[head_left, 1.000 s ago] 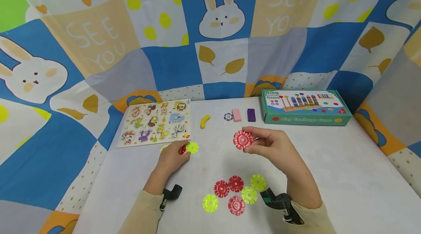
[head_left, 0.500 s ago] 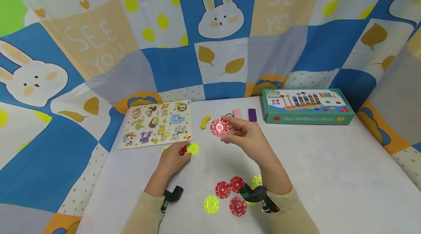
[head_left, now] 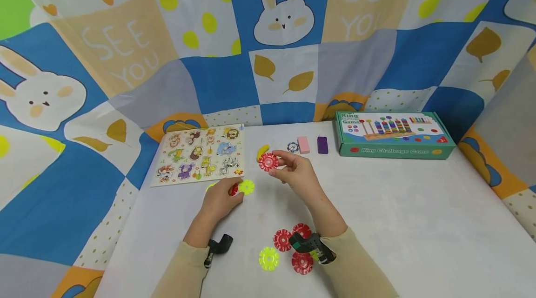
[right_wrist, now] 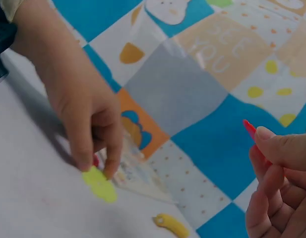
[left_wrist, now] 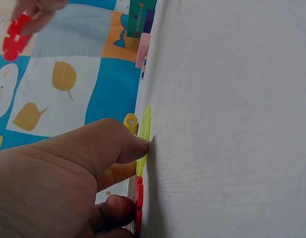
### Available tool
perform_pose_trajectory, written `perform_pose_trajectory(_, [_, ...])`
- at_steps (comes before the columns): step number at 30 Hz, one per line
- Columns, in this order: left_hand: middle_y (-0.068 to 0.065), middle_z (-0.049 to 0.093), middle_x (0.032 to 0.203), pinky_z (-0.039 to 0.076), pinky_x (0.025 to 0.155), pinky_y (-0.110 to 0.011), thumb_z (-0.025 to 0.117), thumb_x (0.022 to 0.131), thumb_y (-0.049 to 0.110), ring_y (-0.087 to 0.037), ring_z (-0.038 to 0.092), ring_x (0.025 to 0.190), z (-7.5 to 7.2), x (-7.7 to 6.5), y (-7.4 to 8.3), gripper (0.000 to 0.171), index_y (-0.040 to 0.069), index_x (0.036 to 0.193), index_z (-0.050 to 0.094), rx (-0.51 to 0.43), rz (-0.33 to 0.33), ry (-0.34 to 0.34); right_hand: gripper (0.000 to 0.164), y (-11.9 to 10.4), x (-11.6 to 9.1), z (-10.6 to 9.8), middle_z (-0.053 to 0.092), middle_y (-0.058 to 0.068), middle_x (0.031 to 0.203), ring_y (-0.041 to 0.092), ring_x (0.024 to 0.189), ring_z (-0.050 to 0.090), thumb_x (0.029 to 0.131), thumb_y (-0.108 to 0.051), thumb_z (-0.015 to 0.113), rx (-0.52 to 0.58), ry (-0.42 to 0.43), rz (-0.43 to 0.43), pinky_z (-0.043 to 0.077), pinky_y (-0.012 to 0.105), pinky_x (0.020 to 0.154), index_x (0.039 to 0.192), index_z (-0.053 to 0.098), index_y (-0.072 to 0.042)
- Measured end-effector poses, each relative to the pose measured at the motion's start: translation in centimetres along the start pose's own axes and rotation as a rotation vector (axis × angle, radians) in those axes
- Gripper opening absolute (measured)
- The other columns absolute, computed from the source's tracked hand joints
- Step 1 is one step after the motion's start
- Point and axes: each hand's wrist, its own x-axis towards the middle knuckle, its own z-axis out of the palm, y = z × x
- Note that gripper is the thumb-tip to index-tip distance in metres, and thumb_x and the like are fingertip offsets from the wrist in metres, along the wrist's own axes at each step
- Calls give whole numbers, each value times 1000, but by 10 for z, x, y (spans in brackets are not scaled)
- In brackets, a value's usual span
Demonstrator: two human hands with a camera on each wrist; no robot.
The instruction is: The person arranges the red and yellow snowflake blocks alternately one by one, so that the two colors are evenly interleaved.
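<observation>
My right hand (head_left: 300,178) pinches a red notched interlocking disc (head_left: 268,162) between thumb and fingers, raised above the table. My left hand (head_left: 219,201) rests low on the table, its thumb and fingers gripping the edges of a yellow-green notched disc (head_left: 247,187). Against that disc lies a red one (left_wrist: 139,202), partly hidden by the fingers. A second yellow-green disc (head_left: 210,187) peeks out behind the left hand. Whether these are joined, I cannot tell. Several loose red discs (head_left: 302,263) and a yellow-green disc (head_left: 269,259) lie near me, some beneath my right wrist.
At the back left lies an animal puzzle board (head_left: 198,155). A toy banana (head_left: 262,151), a patterned round chip (head_left: 292,147), a pink block (head_left: 303,144) and a purple block (head_left: 322,145) are along the back. A green game box (head_left: 395,135) stands at the right.
My right hand has carried the red disc leftward and slightly lower, from the table's middle toward the left hand, now in front of the banana. The left hand stays in place.
</observation>
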Motion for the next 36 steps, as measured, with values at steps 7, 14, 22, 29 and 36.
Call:
perform_pose_trajectory(7, [1,60,119,44,84,-39,71,82,32,-19,52,95,2,0,-2,44,21,124,62,3,-1,-3,45,26,10,16,64,-2,95,22,71,53,77,-20,79,-125,16,29,48,26,58,120,66,-23])
perform_pose_trajectory(14, [0,60,120,43,87,-41,70,82,31,-19,52,99,2,2,-4,44,20,124,62,2,12,-1,46,50,11,33,61,0,90,19,81,54,79,-15,75,-303,-46,51,51,28,65,123,63,-17])
perform_pose_trajectory(22, [1,60,121,44,88,-42,71,82,30,-19,53,100,2,1,-4,44,21,124,62,-10,12,-6,43,63,6,43,57,-2,77,16,74,51,80,-15,72,-501,-18,-9,46,28,63,122,63,-12])
perform_pose_trajectory(29, [0,60,121,43,92,-43,71,83,29,-20,54,106,0,0,-1,43,20,124,62,7,26,-9,43,70,7,45,53,-1,72,15,71,49,79,-21,74,-603,-13,-37,42,28,60,121,64,-16])
perform_pose_trajectory(36, [-3,60,121,43,93,-41,70,84,29,-21,54,107,-9,-2,6,46,16,127,61,56,40,-44,43,68,9,44,51,1,73,17,69,48,78,-22,76,-632,-12,-32,41,29,60,118,65,-11])
